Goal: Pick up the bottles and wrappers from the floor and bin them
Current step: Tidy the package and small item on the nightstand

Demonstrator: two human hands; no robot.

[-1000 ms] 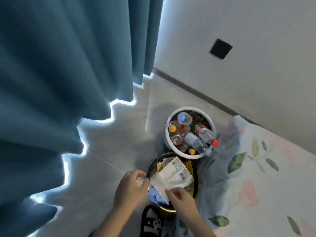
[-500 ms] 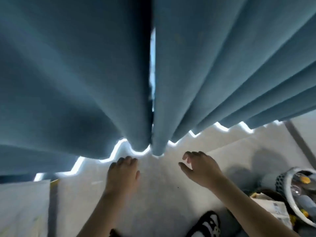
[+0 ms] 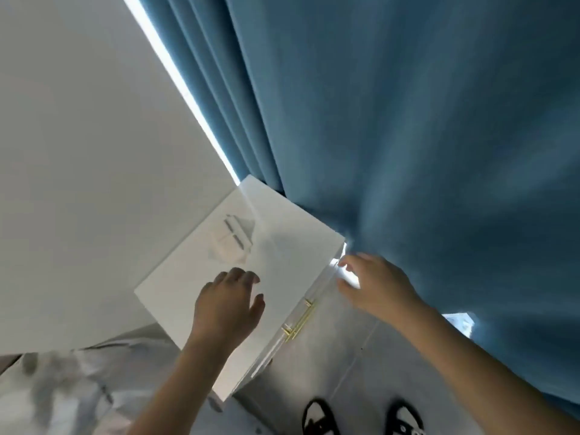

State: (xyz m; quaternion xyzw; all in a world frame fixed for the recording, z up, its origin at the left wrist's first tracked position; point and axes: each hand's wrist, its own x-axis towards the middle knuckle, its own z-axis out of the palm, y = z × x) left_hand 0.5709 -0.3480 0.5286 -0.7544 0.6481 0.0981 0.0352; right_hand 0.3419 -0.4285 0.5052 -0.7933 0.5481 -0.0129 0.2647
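Grey tiled floor with a thin joint line running across it, bearing a white nightstand with a gold handle on its front, set against the pale wall. On the nightstand's top, a small white folded item near the wall edge, too blurred to identify. On the floor's near edge, two black-and-white slippers, beside the blue curtain's hem.

Blue curtains hang beside a pale wall, daylight showing along their edge, above a white cabinet with gold handles on grey floor.
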